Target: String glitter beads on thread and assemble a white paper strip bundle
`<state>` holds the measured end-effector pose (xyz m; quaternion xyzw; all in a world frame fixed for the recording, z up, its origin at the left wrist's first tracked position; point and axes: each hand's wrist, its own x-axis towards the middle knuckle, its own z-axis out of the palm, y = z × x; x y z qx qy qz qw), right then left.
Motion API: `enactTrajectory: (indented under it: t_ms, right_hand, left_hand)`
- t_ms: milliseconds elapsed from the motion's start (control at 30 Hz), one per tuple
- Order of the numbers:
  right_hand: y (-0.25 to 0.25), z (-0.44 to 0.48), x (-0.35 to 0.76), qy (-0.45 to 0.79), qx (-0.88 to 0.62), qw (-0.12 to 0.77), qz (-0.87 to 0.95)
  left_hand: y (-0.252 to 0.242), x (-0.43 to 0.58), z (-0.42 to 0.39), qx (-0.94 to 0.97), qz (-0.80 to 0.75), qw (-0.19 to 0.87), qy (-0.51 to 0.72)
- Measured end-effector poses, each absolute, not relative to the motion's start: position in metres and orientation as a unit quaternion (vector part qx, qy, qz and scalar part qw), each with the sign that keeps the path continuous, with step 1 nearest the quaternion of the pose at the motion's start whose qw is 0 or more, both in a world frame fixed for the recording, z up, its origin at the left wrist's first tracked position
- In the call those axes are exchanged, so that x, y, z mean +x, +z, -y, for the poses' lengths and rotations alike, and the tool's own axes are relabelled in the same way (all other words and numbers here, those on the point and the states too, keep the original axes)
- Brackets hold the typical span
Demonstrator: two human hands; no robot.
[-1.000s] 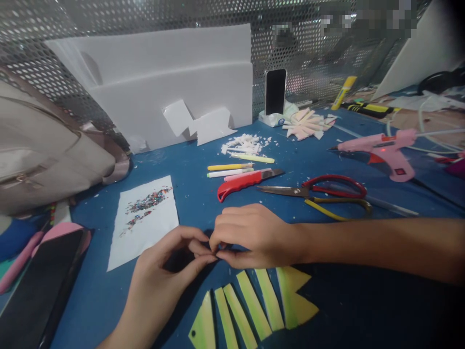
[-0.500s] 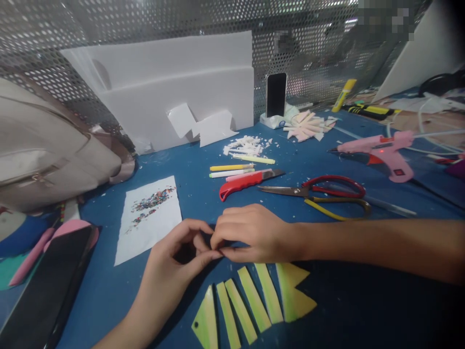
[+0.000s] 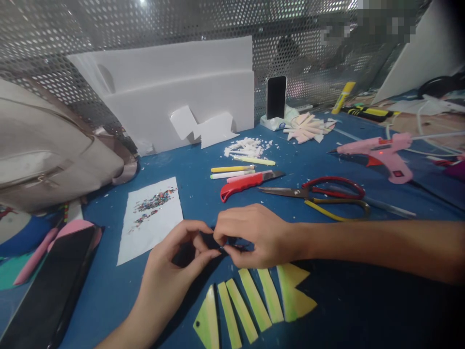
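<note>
Across the blue tabletop [image 3: 101,310], backed by a perforated metal panel [image 3: 305,60] along the top of the frame, lie four markers [image 3: 230,169], one red-handled knife [image 3: 240,186], one pair of scissors [image 3: 290,192] and one pink glue gun [image 3: 385,151], from centre to right. At bottom centre, six yellow-green fish pieces [image 3: 255,298] sit slightly apart: one head, four strips, one tail. Just above them, the left hand [image 3: 167,259] curls, its hold unclear, and the right hand [image 3: 257,232] bunches thumb and forefinger around a speck, though I cannot tell whether it is gripped.
</note>
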<state>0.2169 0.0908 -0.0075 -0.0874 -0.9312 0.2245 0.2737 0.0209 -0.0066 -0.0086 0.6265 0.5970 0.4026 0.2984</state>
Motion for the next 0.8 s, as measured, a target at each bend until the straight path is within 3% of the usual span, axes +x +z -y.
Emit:
enactTrajectory:
  t_ms: [333,800]
  right_hand:
    - [-0.004,-0.093,0.221,0.260,-0.110,0.277,0.918]
    - [-0.005,-0.097,0.220,0.303,-0.100,0.244,0.916]
  left_hand:
    - [-0.001,0.025,0.004,0.722,-0.551,0.237,0.344]
    - [0.003,0.021,0.004,0.671,-0.611,0.224,0.356]
